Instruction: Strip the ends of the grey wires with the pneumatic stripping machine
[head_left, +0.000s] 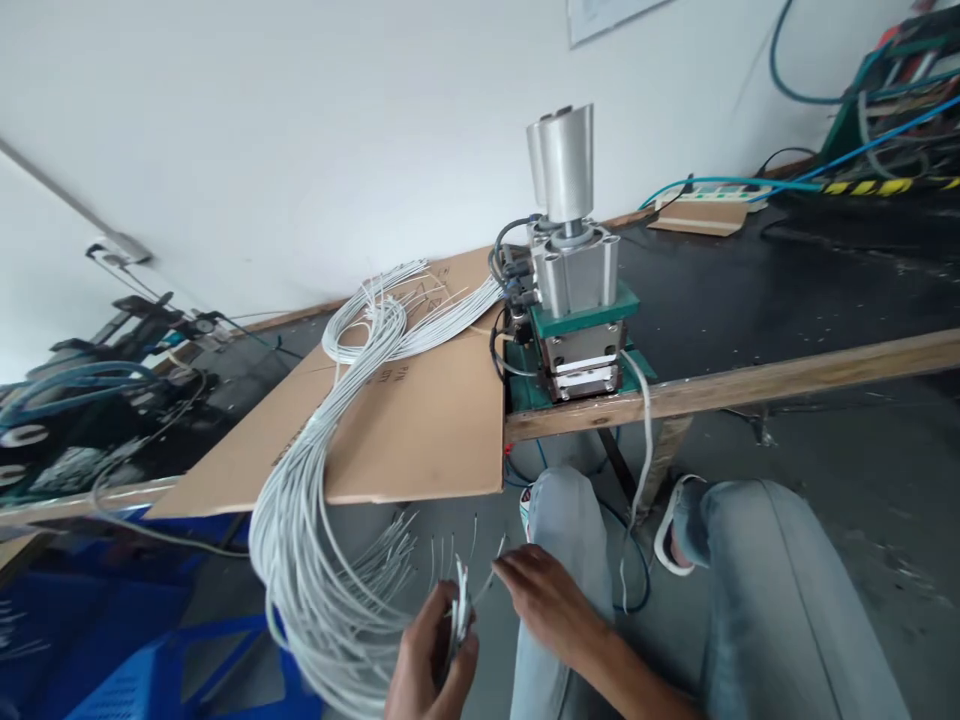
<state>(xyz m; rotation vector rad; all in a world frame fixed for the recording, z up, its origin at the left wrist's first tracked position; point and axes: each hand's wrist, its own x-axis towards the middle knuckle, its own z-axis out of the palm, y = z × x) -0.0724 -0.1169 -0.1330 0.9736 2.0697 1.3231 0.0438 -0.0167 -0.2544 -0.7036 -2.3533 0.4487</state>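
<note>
The left hand [435, 655] is closing its fingers around cable ends [460, 605]; whether the right hand [546, 595] is pinching one, I cannot tell. At ten o'clock, white cables [289, 535] are overhanging the cardboard [442, 425], their weight possibly risking a slide.

Front edge of worktop [757, 300]: silver-and-green metal press [576, 275]
Near back edge: white plastic power strip [705, 191], small brown cardboard piece [697, 216]

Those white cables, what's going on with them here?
Someone seated holds a bunch of white cables near their ends in the left hand. The right hand is at a single strand beside it. A long bundle drapes off the cardboard, left of a metal machine.
</note>
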